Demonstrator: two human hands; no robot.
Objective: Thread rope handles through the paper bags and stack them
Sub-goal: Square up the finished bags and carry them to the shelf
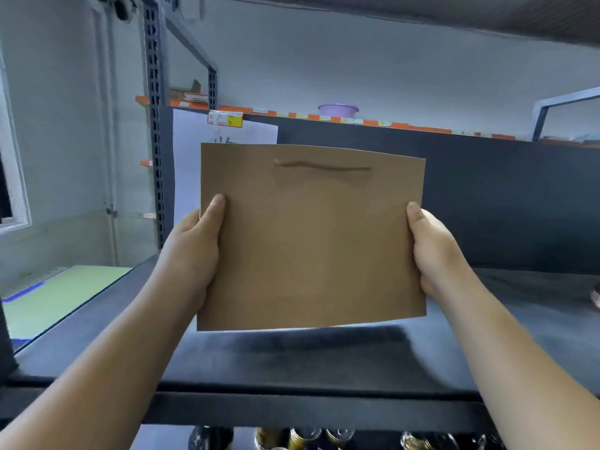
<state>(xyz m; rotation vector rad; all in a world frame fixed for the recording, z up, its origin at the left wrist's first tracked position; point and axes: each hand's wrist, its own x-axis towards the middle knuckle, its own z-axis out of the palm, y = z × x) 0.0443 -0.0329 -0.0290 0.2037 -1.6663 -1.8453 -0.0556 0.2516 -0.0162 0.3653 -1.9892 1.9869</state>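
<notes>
Though flat, bag (pixel 311 241) with rope handle (pixel 321 166)

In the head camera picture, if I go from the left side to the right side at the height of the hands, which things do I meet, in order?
Grey shelf post → left hand → brown paper bag → right hand.

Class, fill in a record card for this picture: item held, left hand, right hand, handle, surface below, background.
Item held: brown paper bag, flat, upright
Left hand: grips the bag's left edge, thumb on front
Right hand: grips the right edge, thumb on front
Handle: rope handle lying across the bag near its top
Surface below: dark shelf, bag's shadow on it
Background: purple basin on a far shelf
</notes>
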